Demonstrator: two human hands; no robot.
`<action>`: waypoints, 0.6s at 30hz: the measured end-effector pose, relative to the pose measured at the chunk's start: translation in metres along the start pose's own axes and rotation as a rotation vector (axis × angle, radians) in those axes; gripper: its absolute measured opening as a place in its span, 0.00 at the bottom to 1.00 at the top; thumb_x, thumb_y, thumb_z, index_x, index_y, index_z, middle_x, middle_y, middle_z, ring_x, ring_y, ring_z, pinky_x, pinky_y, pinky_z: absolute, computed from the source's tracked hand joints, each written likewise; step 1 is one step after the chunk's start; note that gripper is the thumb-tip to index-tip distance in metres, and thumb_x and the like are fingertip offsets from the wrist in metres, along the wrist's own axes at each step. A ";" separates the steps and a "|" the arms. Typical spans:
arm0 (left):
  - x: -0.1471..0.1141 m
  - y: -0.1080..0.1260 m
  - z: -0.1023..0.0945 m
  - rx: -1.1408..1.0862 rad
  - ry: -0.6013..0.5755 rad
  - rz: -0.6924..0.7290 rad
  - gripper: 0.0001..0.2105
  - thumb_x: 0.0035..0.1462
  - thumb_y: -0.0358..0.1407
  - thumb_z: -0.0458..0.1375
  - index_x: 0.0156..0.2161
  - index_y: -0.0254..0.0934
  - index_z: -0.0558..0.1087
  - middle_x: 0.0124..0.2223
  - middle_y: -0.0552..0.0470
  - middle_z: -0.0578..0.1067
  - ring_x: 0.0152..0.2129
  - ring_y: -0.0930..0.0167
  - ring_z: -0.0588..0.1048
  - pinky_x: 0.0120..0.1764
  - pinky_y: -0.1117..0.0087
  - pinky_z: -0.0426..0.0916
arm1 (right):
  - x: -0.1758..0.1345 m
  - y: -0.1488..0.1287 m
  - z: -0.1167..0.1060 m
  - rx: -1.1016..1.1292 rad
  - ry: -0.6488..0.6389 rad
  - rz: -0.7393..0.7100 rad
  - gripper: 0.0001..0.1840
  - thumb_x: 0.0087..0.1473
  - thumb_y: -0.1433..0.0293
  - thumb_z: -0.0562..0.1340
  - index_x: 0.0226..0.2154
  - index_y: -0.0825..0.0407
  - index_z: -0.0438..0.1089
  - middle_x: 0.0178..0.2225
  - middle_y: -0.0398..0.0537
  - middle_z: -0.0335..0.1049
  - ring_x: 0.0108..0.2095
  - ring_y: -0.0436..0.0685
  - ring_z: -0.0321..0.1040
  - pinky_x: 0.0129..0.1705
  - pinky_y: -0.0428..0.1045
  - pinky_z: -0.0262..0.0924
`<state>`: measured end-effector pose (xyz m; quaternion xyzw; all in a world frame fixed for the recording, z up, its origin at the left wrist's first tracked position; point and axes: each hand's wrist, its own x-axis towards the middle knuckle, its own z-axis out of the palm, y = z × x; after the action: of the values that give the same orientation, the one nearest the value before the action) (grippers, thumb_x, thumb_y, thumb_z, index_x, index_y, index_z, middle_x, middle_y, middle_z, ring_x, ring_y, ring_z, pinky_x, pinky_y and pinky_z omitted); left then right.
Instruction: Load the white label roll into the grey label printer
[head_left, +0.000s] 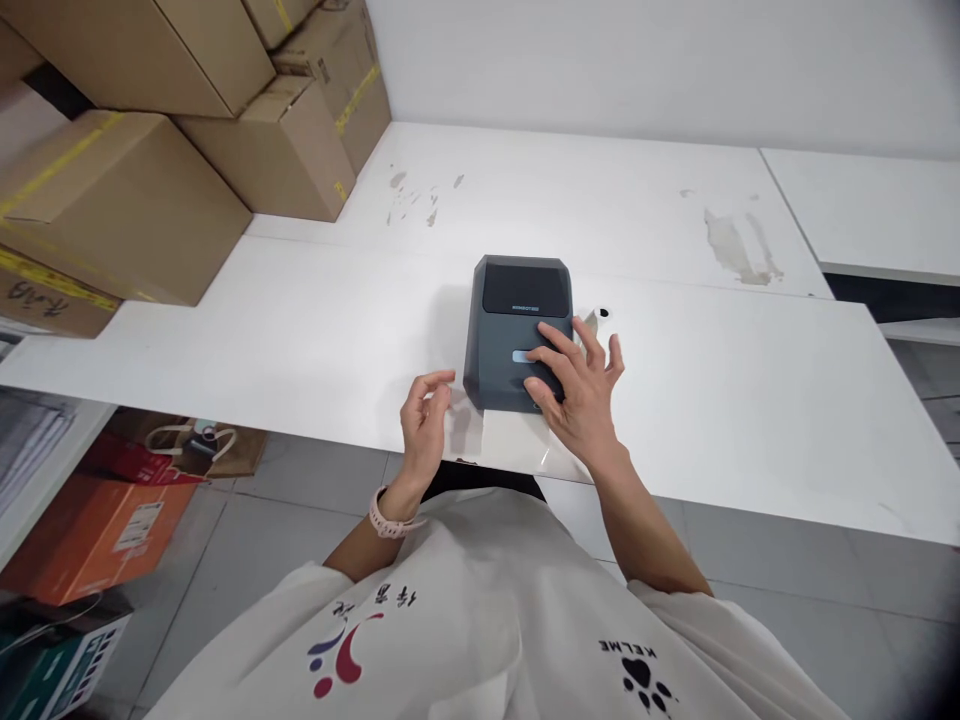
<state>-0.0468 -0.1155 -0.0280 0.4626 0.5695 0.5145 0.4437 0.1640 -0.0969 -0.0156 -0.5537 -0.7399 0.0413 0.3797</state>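
Observation:
A dark grey label printer (491, 350) with a black window at its far end sits on the white table. My right hand (581, 385) rests over its right side with fingers spread, one fingertip at the pale button (520, 356) on top. Out of the printer's near side a glossy white label strip (514, 435) reaches toward the table edge. Just left of the printer's near corner, my left hand (425, 415) hovers with loosely bent fingers and nothing visible in it. A small white roll (603, 316) lies beside the printer, partly hidden by my right hand.
Stacked cardboard boxes (127, 200) fill the table's left end, against the wall. Bare stretches of the white table (735, 400) lie right of the printer. Down at the left are an orange box (97, 535) and a bag (199, 450). The table's front edge is close to my body.

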 end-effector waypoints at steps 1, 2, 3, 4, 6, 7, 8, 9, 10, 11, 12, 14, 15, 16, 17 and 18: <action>0.000 0.003 0.003 0.022 -0.011 0.034 0.17 0.65 0.49 0.53 0.53 0.46 0.74 0.57 0.49 0.75 0.53 0.66 0.73 0.53 0.64 0.70 | -0.007 0.001 0.003 0.023 0.010 0.025 0.18 0.66 0.53 0.55 0.54 0.38 0.68 0.66 0.47 0.62 0.71 0.71 0.49 0.69 0.76 0.31; 0.000 0.005 0.007 0.039 -0.050 0.049 0.20 0.66 0.49 0.52 0.60 0.48 0.70 0.65 0.50 0.69 0.61 0.65 0.68 0.60 0.62 0.65 | -0.016 0.001 0.006 0.054 0.030 0.061 0.22 0.66 0.52 0.55 0.59 0.38 0.63 0.70 0.50 0.55 0.71 0.72 0.47 0.68 0.77 0.35; -0.002 0.005 0.010 0.049 -0.103 0.051 0.23 0.67 0.49 0.51 0.64 0.50 0.65 0.69 0.51 0.64 0.66 0.64 0.62 0.65 0.60 0.61 | -0.025 0.001 0.009 0.091 0.057 0.107 0.27 0.65 0.51 0.54 0.64 0.38 0.57 0.72 0.52 0.50 0.71 0.72 0.46 0.67 0.77 0.38; -0.004 0.006 0.013 0.054 -0.154 0.047 0.25 0.67 0.50 0.50 0.67 0.52 0.61 0.72 0.52 0.59 0.69 0.64 0.57 0.68 0.59 0.57 | -0.033 0.001 0.012 0.131 0.084 0.155 0.32 0.65 0.51 0.53 0.68 0.38 0.51 0.73 0.54 0.46 0.72 0.72 0.45 0.67 0.77 0.41; -0.008 0.004 0.017 0.050 -0.220 0.042 0.28 0.68 0.50 0.49 0.70 0.54 0.55 0.74 0.55 0.53 0.72 0.64 0.51 0.71 0.58 0.51 | -0.046 0.000 0.017 0.197 0.116 0.232 0.36 0.66 0.51 0.51 0.71 0.37 0.42 0.73 0.55 0.46 0.71 0.71 0.46 0.66 0.77 0.43; -0.009 0.003 0.017 0.045 -0.233 0.045 0.28 0.68 0.51 0.48 0.71 0.54 0.53 0.75 0.56 0.51 0.72 0.64 0.49 0.71 0.58 0.49 | -0.050 -0.002 0.018 0.220 0.117 0.257 0.36 0.66 0.50 0.50 0.72 0.37 0.41 0.72 0.54 0.48 0.71 0.70 0.47 0.67 0.77 0.42; -0.010 0.003 0.017 0.040 -0.237 0.050 0.29 0.68 0.51 0.48 0.71 0.54 0.52 0.76 0.57 0.50 0.73 0.64 0.47 0.72 0.58 0.47 | -0.053 -0.004 0.019 0.240 0.112 0.275 0.36 0.66 0.50 0.50 0.72 0.36 0.41 0.71 0.54 0.49 0.71 0.70 0.48 0.67 0.77 0.42; -0.011 0.002 0.017 0.034 -0.237 0.055 0.29 0.68 0.51 0.48 0.71 0.54 0.52 0.76 0.57 0.49 0.73 0.64 0.46 0.73 0.58 0.46 | -0.054 -0.006 0.019 0.261 0.109 0.289 0.36 0.66 0.49 0.50 0.72 0.36 0.43 0.71 0.53 0.51 0.70 0.70 0.49 0.67 0.77 0.42; -0.010 0.002 0.015 0.026 -0.235 0.059 0.29 0.68 0.51 0.48 0.71 0.53 0.53 0.76 0.57 0.49 0.73 0.64 0.45 0.73 0.58 0.45 | -0.054 -0.007 0.018 0.288 0.110 0.302 0.36 0.66 0.48 0.50 0.71 0.36 0.44 0.71 0.53 0.51 0.70 0.70 0.49 0.67 0.77 0.43; -0.010 0.003 0.014 0.018 -0.234 0.066 0.29 0.68 0.52 0.48 0.71 0.52 0.54 0.75 0.57 0.50 0.73 0.63 0.46 0.73 0.57 0.45 | -0.054 -0.009 0.017 0.319 0.113 0.313 0.36 0.66 0.48 0.49 0.71 0.36 0.44 0.71 0.53 0.51 0.70 0.70 0.50 0.67 0.76 0.45; -0.008 0.004 0.012 0.012 -0.231 0.076 0.29 0.67 0.52 0.47 0.70 0.51 0.56 0.75 0.56 0.51 0.73 0.63 0.46 0.73 0.57 0.45 | -0.052 -0.010 0.016 0.350 0.113 0.320 0.35 0.66 0.48 0.48 0.71 0.37 0.44 0.71 0.52 0.50 0.70 0.70 0.49 0.67 0.75 0.47; -0.001 0.010 0.010 -0.007 -0.229 0.110 0.28 0.67 0.52 0.47 0.69 0.49 0.59 0.74 0.56 0.55 0.73 0.62 0.47 0.72 0.56 0.46 | -0.046 -0.010 0.010 0.389 0.114 0.302 0.35 0.67 0.48 0.46 0.72 0.37 0.44 0.72 0.52 0.48 0.71 0.70 0.48 0.66 0.73 0.50; 0.004 0.014 0.010 -0.024 -0.229 0.137 0.28 0.67 0.53 0.47 0.68 0.49 0.61 0.74 0.55 0.56 0.73 0.61 0.49 0.72 0.56 0.48 | -0.040 -0.009 0.007 0.390 0.121 0.274 0.36 0.67 0.47 0.45 0.72 0.38 0.43 0.73 0.52 0.47 0.71 0.70 0.47 0.67 0.73 0.50; 0.011 0.019 0.010 -0.042 -0.229 0.170 0.28 0.67 0.53 0.47 0.68 0.49 0.62 0.73 0.55 0.58 0.72 0.61 0.50 0.71 0.56 0.49 | -0.031 -0.008 0.003 0.379 0.134 0.236 0.36 0.67 0.47 0.44 0.72 0.38 0.42 0.73 0.52 0.46 0.72 0.70 0.46 0.67 0.73 0.50; 0.019 0.024 0.011 -0.057 -0.224 0.205 0.28 0.66 0.53 0.48 0.67 0.49 0.64 0.72 0.55 0.60 0.72 0.60 0.53 0.70 0.57 0.51 | -0.020 -0.007 -0.002 0.358 0.151 0.194 0.37 0.67 0.46 0.43 0.72 0.38 0.41 0.73 0.51 0.45 0.72 0.70 0.46 0.68 0.72 0.50; 0.029 0.029 0.013 -0.067 -0.217 0.242 0.27 0.65 0.53 0.50 0.66 0.49 0.65 0.71 0.55 0.62 0.71 0.60 0.55 0.69 0.57 0.53 | -0.006 -0.005 -0.006 0.328 0.174 0.149 0.37 0.66 0.45 0.43 0.72 0.38 0.41 0.73 0.51 0.45 0.72 0.70 0.45 0.68 0.72 0.49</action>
<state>-0.0373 -0.0834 -0.0009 0.5653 0.4410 0.5301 0.4527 0.1647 -0.1066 -0.0119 -0.5391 -0.6449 0.1411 0.5231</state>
